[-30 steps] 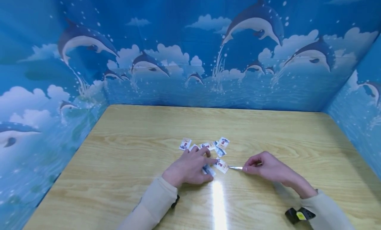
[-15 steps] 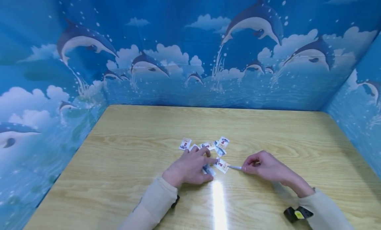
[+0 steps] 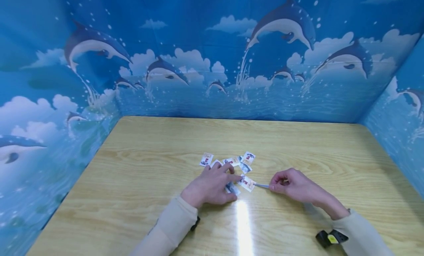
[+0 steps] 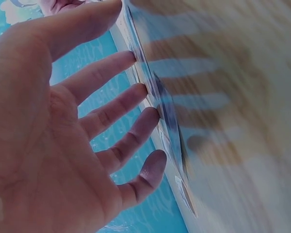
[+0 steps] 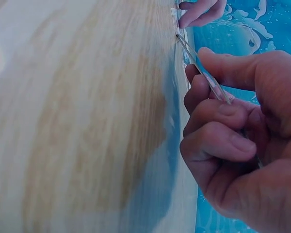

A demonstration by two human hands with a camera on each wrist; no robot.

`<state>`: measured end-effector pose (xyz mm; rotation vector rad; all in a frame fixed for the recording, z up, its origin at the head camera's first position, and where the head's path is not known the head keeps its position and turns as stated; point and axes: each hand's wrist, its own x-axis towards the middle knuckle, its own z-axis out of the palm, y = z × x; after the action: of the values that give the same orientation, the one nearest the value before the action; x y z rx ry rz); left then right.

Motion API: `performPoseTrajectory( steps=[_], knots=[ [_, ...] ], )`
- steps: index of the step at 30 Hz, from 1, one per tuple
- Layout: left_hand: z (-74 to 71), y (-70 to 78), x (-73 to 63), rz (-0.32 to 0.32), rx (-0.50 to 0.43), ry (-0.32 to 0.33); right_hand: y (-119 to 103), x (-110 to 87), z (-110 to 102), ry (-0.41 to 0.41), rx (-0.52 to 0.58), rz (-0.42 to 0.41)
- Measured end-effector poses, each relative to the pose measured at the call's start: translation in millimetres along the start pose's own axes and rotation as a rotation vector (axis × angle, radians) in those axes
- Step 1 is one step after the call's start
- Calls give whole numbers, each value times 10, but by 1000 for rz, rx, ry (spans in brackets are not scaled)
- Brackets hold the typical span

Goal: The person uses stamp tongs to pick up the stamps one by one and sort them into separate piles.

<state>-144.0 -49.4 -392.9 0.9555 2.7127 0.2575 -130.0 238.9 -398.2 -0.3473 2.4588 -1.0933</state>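
Note:
Thumb and fingers of my right hand (image 3: 294, 185) pinch slim metal tweezers (image 5: 203, 71). In the head view the tips of the tweezers meet the right edge of a small printed paper card (image 3: 246, 182). My left hand (image 3: 212, 185) lies to the left with spread fingers, its index fingertip at that same card's left edge. Another card (image 3: 233, 188) is partly under this hand, between index finger and thumb. The left wrist view has the fingertips (image 4: 152, 165) along the row of cards, their palm (image 4: 53, 160) facing the camera.
More small cards lie just beyond the left hand: one at the far left (image 3: 206, 159), one in the middle (image 3: 230, 162), and an overlapping pair (image 3: 247, 158) at the right. The wood-grain table (image 3: 159, 138) ends against a blue dolphin-print backdrop (image 3: 198, 101).
My right hand and the tweezers have shifted very slightly left, bringing the tips onto the card's edge. My left hand has stayed in place.

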Motion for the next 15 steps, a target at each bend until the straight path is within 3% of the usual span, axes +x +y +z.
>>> performPoseTrajectory(
  steps=[15],
  knots=[
    [-19, 16, 1, 2, 15, -4, 20, -13, -11, 22, 3, -38]
  ],
)
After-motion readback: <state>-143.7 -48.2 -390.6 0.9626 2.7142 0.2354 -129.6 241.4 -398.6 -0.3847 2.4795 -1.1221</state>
